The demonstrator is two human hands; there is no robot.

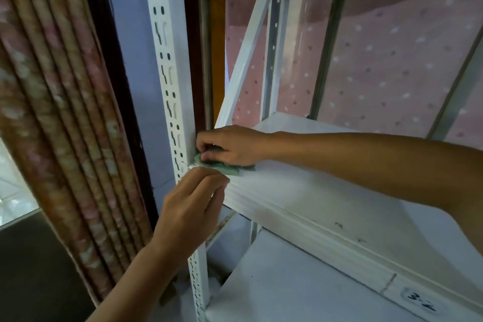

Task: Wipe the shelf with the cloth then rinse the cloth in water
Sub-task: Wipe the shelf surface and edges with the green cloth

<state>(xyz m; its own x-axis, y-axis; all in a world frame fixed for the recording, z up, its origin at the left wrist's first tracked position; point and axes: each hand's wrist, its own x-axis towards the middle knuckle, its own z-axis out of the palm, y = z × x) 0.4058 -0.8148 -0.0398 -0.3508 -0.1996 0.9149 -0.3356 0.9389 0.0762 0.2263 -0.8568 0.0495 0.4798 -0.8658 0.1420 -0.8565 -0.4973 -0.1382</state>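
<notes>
Cloth (pixel 222 165) pressed flat under right hand (pixel 230 145) at shelf (pixel 300 191) corner; left hand (pixel 190 201) pinching shelf's edge; better dragged firmly along.

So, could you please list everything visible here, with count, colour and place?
cloth: one, green, at the shelf's front left corner, under the right hand.
shelf: one, white, centre right.
lower shelf: one, white, below, with a handwritten mark at its front edge.
slotted upright post: one, white, at the shelf's left corner.
curtain: one, pink-brown patterned, bunched at left.
dotted fabric: one, pink, behind the shelf unit.
right hand: pressing on the cloth.
left hand: at the shelf's front left corner, below the cloth.
</notes>
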